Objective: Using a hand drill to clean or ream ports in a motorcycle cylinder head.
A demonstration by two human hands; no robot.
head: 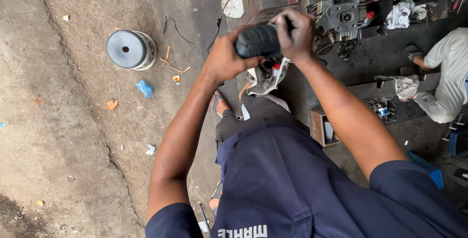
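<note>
Beside the metal engine part (341, 16), a dark tool handle (257, 41) sits clamped between both grips — left hand (226, 57), right hand (297, 33).

Repair workshop: oily workbench (380, 57), engine part (343, 16), dirt floor (58, 135).

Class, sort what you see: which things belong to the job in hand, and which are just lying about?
In use: dark tool, left hand, right hand, metal engine part.
Lying about: round filter, blue scrap, orange strip, white rag.
</note>
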